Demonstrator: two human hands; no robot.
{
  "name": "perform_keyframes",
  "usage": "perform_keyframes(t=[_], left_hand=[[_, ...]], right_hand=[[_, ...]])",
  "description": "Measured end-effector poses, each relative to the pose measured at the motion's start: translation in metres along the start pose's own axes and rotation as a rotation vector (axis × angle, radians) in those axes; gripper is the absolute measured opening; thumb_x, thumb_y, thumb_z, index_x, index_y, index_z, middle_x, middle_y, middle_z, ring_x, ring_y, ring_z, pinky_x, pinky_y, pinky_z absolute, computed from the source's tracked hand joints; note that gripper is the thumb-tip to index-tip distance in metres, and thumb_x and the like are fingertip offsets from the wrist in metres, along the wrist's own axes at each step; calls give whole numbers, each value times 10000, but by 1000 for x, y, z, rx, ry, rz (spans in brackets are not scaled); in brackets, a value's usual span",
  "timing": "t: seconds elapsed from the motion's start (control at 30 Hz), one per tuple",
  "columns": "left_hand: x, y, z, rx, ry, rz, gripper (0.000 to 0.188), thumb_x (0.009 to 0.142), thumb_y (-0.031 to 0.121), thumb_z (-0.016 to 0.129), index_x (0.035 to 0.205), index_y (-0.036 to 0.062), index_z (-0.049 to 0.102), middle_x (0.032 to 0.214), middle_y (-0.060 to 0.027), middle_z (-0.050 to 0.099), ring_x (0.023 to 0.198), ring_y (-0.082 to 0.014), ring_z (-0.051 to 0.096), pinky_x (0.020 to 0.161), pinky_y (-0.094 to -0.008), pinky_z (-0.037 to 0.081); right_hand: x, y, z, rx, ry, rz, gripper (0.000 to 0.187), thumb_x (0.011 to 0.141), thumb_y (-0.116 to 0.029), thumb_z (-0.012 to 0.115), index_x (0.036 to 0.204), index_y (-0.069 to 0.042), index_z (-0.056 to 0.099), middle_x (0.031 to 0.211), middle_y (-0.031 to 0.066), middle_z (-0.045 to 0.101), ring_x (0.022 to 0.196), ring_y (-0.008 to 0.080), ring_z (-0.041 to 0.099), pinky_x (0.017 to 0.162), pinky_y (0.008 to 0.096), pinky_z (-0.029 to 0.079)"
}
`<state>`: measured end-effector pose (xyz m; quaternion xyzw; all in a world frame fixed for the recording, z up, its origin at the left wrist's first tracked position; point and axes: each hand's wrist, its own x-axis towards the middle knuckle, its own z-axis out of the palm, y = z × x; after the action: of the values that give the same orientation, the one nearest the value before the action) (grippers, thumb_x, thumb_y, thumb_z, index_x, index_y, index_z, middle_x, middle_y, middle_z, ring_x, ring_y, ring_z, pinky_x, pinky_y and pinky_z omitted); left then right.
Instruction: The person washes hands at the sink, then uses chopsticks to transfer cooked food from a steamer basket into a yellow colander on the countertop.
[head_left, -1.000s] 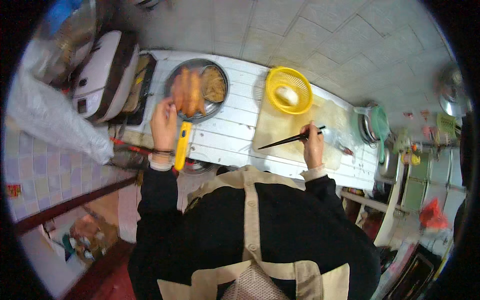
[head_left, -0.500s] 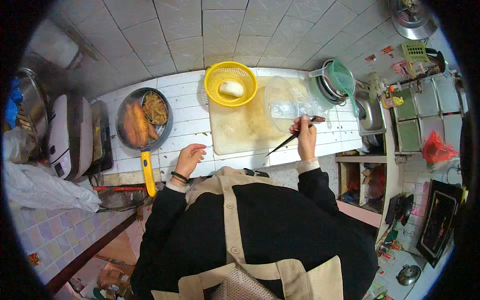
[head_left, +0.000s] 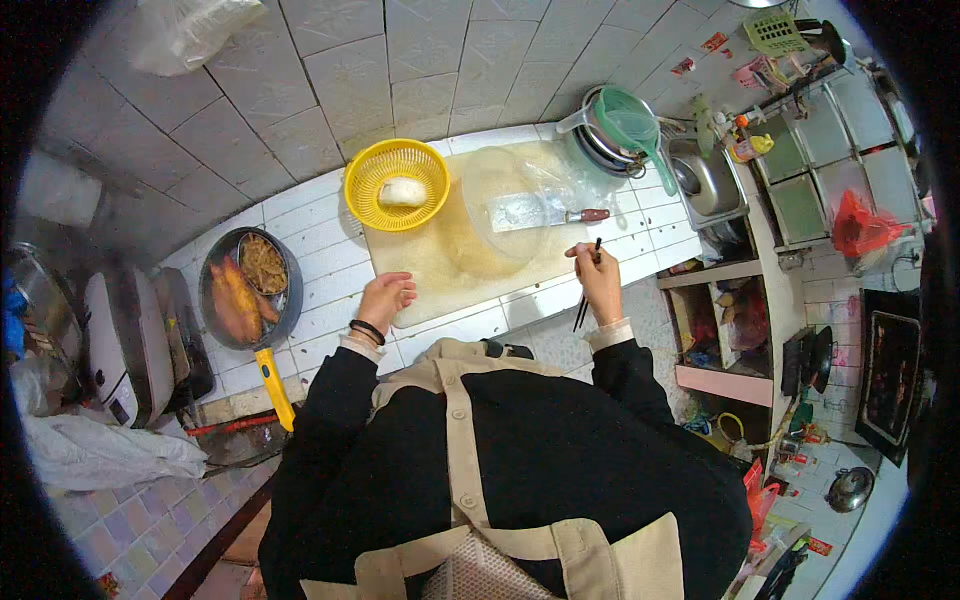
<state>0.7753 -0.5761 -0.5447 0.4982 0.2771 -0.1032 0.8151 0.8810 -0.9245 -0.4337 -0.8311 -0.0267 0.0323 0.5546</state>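
Note:
My right hand [head_left: 597,279] holds a pair of dark chopsticks [head_left: 586,296] that point down past the counter's front edge. My left hand [head_left: 385,297] rests with fingers loosely apart on the near left corner of a pale cutting board [head_left: 440,262], holding nothing. On the board lie a clear plastic bag [head_left: 500,205] and a cleaver [head_left: 540,211] with a reddish handle. A yellow basket [head_left: 397,184] with a white lump in it stands at the board's far left corner.
A frying pan [head_left: 246,290] with fried food and a yellow handle sits on the white tiled counter [head_left: 320,290] to the left. A cooker [head_left: 125,345] stands further left. A pot with a green strainer [head_left: 622,130] and a sink [head_left: 705,180] are on the right, shelves below.
The view has swung from the pan toward the board. My left hand left the pan handle and moved to the board's edge. The chopsticks now hang downward; the cleaver and bag show on the board.

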Motion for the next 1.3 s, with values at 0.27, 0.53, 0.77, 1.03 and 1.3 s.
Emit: perform_keyframes(t=[0.27,0.53,0.77,1.03,1.3], left_hand=[[22,-7,-8,-169,72,14,252,898,78,545,1109,-59,535,902,-162,619,800,-229,632,720,-292,532],[107,27,1,-586,180,147,297,945,145,479,1202,0,453,1207,-189,500,1081,-339,535,920,-462,491],[77,37,12,-419,274,274,359,906,-6,408,1254,82,392,1188,-144,543,1042,-332,608,803,-478,558],[13,-6,-12,-365,268,334,365,919,11,389,1271,105,370,1170,-106,554,952,-263,647,691,-375,594],[-32,-27,-18,-310,315,204,408,954,45,386,1346,126,306,1235,-113,520,1044,-274,610,761,-414,574]], right_hand=[[4,20,-10,-11,-109,138,280,962,-186,504,812,9,638,595,-38,474,524,46,396,476,212,310],[2,23,-26,-182,-119,121,358,948,-272,520,845,35,672,674,61,619,584,107,540,551,263,444],[9,-35,-30,3,25,-24,579,1020,-415,308,818,11,643,716,4,552,695,93,432,657,267,353],[26,-97,47,325,-322,-233,390,1019,-325,381,871,-19,571,801,51,558,665,84,473,583,211,376],[23,-75,152,84,-548,-468,224,954,-170,531,908,22,636,801,109,597,692,179,562,642,282,454]])
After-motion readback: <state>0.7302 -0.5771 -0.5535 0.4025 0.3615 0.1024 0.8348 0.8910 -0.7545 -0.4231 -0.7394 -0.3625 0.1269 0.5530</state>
